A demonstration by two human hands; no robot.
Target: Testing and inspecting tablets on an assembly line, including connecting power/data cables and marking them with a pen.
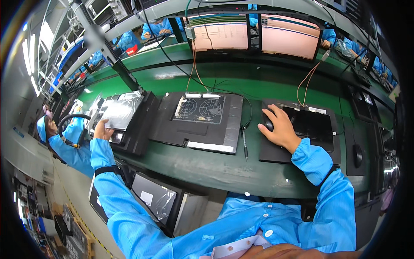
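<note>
Fan board (199, 108) between wrapped panel (118, 112) and mouse (269, 124)

Two pale-pink screens (258, 34) behind the belt — silver bag (118, 111) far left

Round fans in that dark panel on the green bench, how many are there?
2: the left fan and the right fan sit side by side in the middle panel. Others may be hidden.
</note>
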